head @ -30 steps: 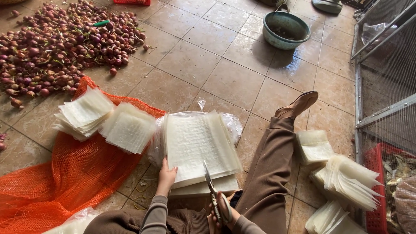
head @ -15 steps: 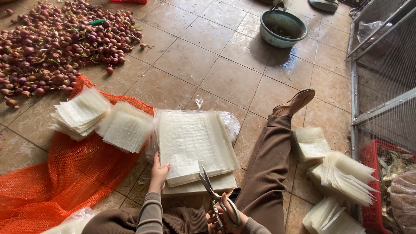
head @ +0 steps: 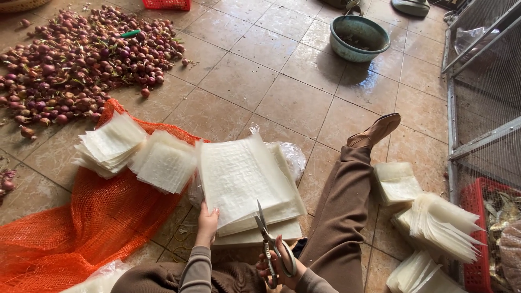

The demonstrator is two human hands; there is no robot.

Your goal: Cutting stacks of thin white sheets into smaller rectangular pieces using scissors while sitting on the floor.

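Bright, even daylight; soft shadows; sharp focus.

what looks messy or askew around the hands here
The small square stacks of translucent white sheets on the orange mesh netting are fanned crookedly, edges misaligned. Reddish-purple shallots lie strewn loose across the tile floor, some strays rolled away from the pile.

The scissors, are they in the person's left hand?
No, the scissors are gripped by the right hand, while the left hand holds the stack of thin sheets.

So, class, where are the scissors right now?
In the head view, bottom centre: the scissors are in the right hand, blades pointing up at the stack of white sheets.
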